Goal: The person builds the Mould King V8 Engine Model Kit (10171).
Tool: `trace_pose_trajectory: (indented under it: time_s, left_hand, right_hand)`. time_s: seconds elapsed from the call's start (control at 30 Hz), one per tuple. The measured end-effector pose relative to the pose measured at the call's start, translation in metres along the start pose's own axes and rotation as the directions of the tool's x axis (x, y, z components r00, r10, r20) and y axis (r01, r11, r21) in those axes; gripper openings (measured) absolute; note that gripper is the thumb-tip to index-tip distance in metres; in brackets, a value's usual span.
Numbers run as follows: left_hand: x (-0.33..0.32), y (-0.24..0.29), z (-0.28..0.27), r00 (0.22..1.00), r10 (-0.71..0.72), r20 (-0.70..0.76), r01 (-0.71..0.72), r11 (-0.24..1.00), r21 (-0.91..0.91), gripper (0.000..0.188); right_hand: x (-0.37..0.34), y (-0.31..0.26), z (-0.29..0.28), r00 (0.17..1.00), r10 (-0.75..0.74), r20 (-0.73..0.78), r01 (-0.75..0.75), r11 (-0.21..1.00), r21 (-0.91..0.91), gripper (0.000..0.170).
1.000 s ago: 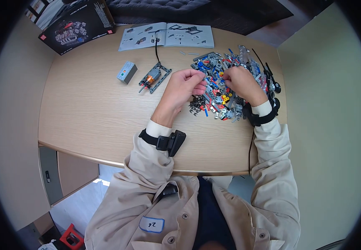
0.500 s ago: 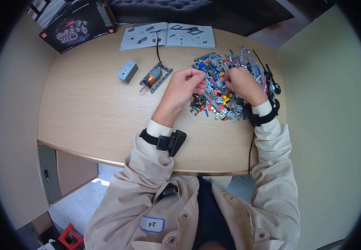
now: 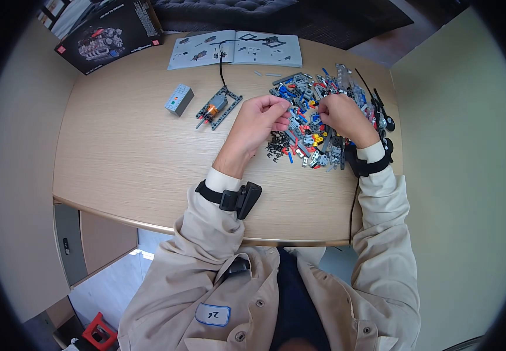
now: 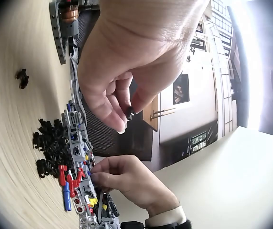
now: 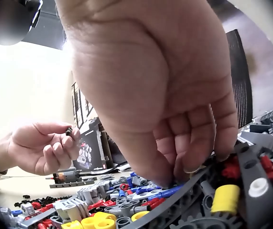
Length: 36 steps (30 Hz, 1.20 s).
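My left hand (image 3: 260, 121) is over the left edge of a pile of building-block pieces (image 3: 305, 126). Between thumb and fingertip it pinches a small black pin (image 4: 130, 113), which also shows in the right wrist view. My right hand (image 3: 344, 119) reaches down into the pile, fingers bent and thumb near them. Its fingertips are among the pieces, close to a blue piece (image 5: 166, 192) and a grey curved beam (image 5: 174, 200); I cannot tell whether they hold one. Many black pins (image 4: 50, 143) lie heaped at the pile's near left edge.
Left of the pile lies a grey frame with a motor (image 3: 216, 109), its black cable running toward an open instruction booklet (image 3: 264, 50). A grey battery box (image 3: 180, 100) sits beside it. The product box (image 3: 109, 38) stands at the back left. Black cables (image 3: 375, 99) lie at the right.
My right hand has shifted slightly to the right within the pile. The left hand stays almost in place.
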<state>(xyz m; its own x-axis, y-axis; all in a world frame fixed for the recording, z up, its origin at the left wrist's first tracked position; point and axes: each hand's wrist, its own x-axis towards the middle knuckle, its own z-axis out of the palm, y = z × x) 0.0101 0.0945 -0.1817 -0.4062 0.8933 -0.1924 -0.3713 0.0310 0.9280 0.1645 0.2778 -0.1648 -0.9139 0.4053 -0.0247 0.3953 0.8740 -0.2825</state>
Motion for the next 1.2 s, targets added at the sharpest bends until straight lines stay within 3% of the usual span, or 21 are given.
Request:
trace_pose_trajectory:
  time_s: [0.43,0.53,0.6,0.73,0.87,1.13,1.2]
  left_hand:
    - [-0.001,0.002,0.001,1.000,-0.009,0.011,0.009,1.000,0.015,0.024]
    - [-0.002,0.002,0.001,0.999,-0.022,0.035,0.021,1.000,0.018,0.023]
    - [0.000,-0.004,0.003,0.999,-0.016,0.045,0.017,1.000,-0.019,0.023]
    - [0.003,-0.012,0.003,0.997,-0.024,0.068,0.030,0.996,-0.084,0.022]
    - [0.002,-0.006,0.001,1.000,-0.012,0.014,0.013,0.996,-0.093,0.022]
    - [0.003,-0.004,-0.001,1.000,-0.020,-0.002,0.019,0.978,-0.206,0.024]
    - [0.002,-0.004,-0.002,0.999,-0.032,0.013,0.034,0.974,-0.226,0.024]
  right_hand:
    - [-0.001,0.000,-0.004,0.999,0.009,0.033,-0.008,0.999,-0.037,0.009]
    - [-0.004,-0.009,-0.011,1.000,0.006,-0.026,-0.005,0.998,0.055,0.010]
    - [-0.007,-0.025,-0.018,0.998,0.010,-0.059,0.006,0.964,0.267,0.011]
    - [-0.007,-0.055,-0.021,0.994,-0.057,-0.089,0.084,0.937,0.340,0.013]
    - [-0.004,-0.065,-0.013,0.995,-0.016,-0.097,0.050,0.932,0.359,0.012]
    - [-0.003,-0.069,-0.004,0.922,-0.137,-0.362,0.233,0.944,0.234,0.009]
    - [-0.005,-0.071,-0.003,0.923,-0.134,-0.360,0.222,0.951,0.214,0.009]
